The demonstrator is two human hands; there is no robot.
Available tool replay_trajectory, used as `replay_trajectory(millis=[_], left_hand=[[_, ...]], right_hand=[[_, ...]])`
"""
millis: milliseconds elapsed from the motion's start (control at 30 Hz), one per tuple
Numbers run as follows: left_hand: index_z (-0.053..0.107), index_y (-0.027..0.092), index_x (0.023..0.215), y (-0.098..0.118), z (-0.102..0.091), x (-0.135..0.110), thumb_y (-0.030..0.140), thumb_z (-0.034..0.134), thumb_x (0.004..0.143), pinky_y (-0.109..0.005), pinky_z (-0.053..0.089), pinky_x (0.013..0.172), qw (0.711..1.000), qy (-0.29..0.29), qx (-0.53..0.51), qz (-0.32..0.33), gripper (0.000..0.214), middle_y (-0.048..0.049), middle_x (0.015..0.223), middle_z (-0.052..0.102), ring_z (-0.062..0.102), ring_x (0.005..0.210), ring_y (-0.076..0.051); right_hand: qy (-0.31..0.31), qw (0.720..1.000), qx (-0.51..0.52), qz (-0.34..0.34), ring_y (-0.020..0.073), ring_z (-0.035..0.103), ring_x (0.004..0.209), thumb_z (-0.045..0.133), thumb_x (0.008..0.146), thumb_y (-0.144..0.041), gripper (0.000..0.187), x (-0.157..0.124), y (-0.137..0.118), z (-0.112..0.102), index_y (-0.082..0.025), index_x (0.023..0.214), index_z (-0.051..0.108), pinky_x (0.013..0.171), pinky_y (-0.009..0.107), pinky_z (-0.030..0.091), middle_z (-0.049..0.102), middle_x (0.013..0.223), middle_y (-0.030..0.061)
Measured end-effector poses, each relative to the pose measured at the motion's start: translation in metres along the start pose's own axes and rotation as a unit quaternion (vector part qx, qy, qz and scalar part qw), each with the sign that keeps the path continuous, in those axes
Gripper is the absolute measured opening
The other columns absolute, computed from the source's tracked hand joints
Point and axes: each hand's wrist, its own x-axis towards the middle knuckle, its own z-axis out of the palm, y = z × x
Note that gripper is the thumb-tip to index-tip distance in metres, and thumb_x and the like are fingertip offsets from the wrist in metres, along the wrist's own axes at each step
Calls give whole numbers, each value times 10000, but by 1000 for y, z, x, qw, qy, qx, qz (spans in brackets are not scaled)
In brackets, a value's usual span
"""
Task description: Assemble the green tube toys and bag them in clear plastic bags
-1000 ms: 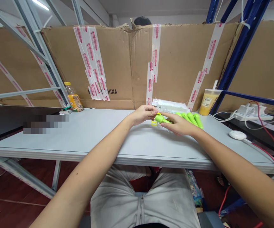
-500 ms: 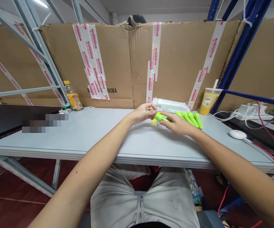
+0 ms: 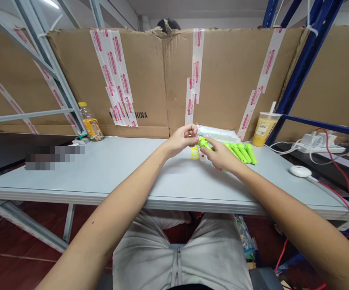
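Note:
My right hand point(image 3: 222, 154) is closed round a bright green, flashlight-shaped piece point(image 3: 204, 143), its wider end pointing left and up. My left hand point(image 3: 181, 141) is beside that end, thumb and fingers pinched together; whatever is between them is too small to make out. Below the hands, several yellow rings point(image 3: 194, 153) are lined up on the grey table point(image 3: 126, 165). Next to them sits a small whitish piece with a red spot point(image 3: 202, 156). Several more green pieces point(image 3: 242, 153) lie side by side, right of my right hand, which partly hides them.
A clear plastic package point(image 3: 218, 132) lies behind the hands against the cardboard wall point(image 3: 144, 76). A drink cup with a straw point(image 3: 264, 129) stands right, near a power strip point(image 3: 321, 147) and a white round device point(image 3: 300, 171). An orange drink bottle point(image 3: 91, 124) stands left.
My left fingers have shifted slightly up and off the green piece's wide end. My right hand has drawn a little left, still holding the piece, and more yellow rings show.

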Motion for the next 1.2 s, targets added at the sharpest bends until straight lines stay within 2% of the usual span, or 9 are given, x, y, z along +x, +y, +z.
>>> replay_trajectory(millis=[100, 267, 367, 467, 600, 733, 900, 1033, 1200], left_hand=[[435, 188, 792, 2, 1, 0, 344, 805, 711, -232, 358, 589, 1000, 11, 28, 0, 410, 36, 725, 491, 471, 648, -83], [431, 189, 768, 0, 4, 3, 407, 754, 758, -228, 314, 544, 996, 43, 79, 6, 389, 20, 710, 542, 420, 573, -68], [438, 189, 777, -3, 8, 6, 349, 715, 776, -222, 287, 521, 997, 50, 60, 17, 320, 29, 683, 544, 383, 526, -56], [433, 190, 773, -4, 12, 8, 241, 698, 739, -217, 264, 504, 999, 45, 29, 9, 272, 35, 655, 550, 349, 489, -46], [421, 192, 746, 2, 15, 6, 170, 669, 677, -217, 287, 497, 998, 35, -35, -32, 258, 53, 597, 508, 327, 448, -41], [431, 187, 723, 11, 16, 3, 136, 649, 641, -209, 292, 483, 997, 35, -60, -43, 239, 76, 545, 424, 292, 423, -31], [457, 183, 782, 22, 16, -3, 159, 638, 679, -192, 219, 433, 997, 27, -61, -45, 209, 27, 665, 603, 275, 390, -14], [431, 195, 835, 26, 12, -7, 163, 632, 690, -190, 116, 387, 997, 27, -55, -53, 250, -14, 785, 702, 205, 342, 6], [453, 193, 1023, 27, 11, -10, 166, 608, 703, -193, 132, 375, 997, 21, 5, -69, 357, -55, 803, 748, 237, 314, -4]], right_hand=[[14, 999, 49, 0, 97, 409, 252, 549, 931, -378, 416, -2, -4, 1, -236, 1322, 539, 249, 213, 293, 518, 546, -60], [-10, 976, 215, -11, 73, 359, 271, 591, 898, -391, 350, -9, -15, -1, -238, 1210, 548, 275, 196, 296, 457, 534, -92], [-3, 962, 271, 14, 64, 327, 281, 611, 884, -392, 305, -8, -18, 0, -243, 1138, 533, 280, 195, 292, 460, 552, -92], [21, 958, 281, 60, 72, 323, 292, 617, 881, -377, 318, -3, -18, 2, -257, 1145, 486, 275, 194, 271, 471, 551, -93], [20, 957, 265, 120, 77, 313, 302, 657, 865, -377, 374, 4, -15, 1, -262, 1142, 434, 279, 193, 263, 479, 544, -93], [-11, 957, 252, 142, 74, 314, 315, 715, 831, -443, 466, 6, -13, -3, -272, 1130, 401, 286, 190, 255, 488, 561, -87], [-91, 961, 206, 162, 69, 315, 334, 629, 904, -440, 373, -2, -18, -8, -268, 1140, 397, 302, 184, 248, 478, 587, -74], [-112, 978, 115, 132, 89, 354, 341, 565, 937, -446, 393, -10, -23, -11, -254, 1217, 367, 305, 211, 287, 490, 597, -71], [-165, 984, -29, 68, 136, 469, 382, 528, 930, -541, 550, -17, -21, -16, -211, 1320, 324, 345, 257, 351, 588, 671, -19]])
